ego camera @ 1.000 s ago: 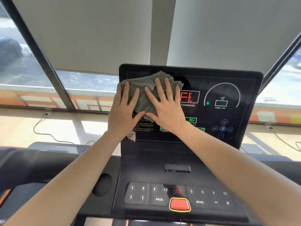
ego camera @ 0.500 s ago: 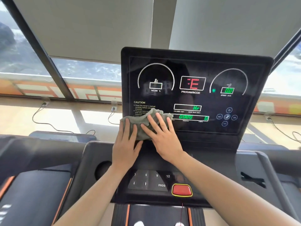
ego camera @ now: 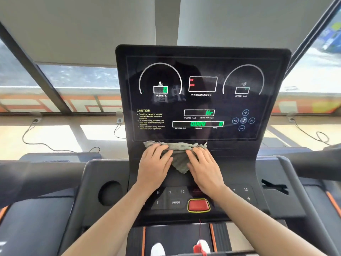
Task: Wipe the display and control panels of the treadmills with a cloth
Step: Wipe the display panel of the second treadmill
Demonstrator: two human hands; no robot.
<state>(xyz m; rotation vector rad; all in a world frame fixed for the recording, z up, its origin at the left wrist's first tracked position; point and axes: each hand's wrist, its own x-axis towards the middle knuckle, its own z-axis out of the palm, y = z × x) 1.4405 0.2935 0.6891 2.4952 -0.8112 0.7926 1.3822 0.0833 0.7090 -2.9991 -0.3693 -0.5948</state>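
A: What sits furthest left?
B: A small wall socket (ego camera: 36, 120) with a thin black cable trailing over the sunlit floor, then a round dark cup recess (ego camera: 110, 193) in the grey treadmill console.
A: And the left hand?
B: The left hand (ego camera: 154, 165) lies palm down, fingers stretched forward, pressing on the crumpled grey-green cloth (ego camera: 178, 156). It clasps nothing; the grip is released.
A: Where exactly is the cloth?
B: On the matt black strip just under the glossy black display panel (ego camera: 212, 67), above the flat black control panel of numbered keys (ego camera: 176, 202). Its upper edge is bunched into a ridge along the display's lower border, and one corner hangs down between the hands.
A: The right hand?
B: The right hand (ego camera: 204, 167) lies flat on the cloth's right part, fingers extended, not gripping either. Its wrist passes over the keys, just above the red stop button with a yellow rim (ego camera: 198, 205).
A: Further right?
B: A dark slot (ego camera: 275, 186) in the console
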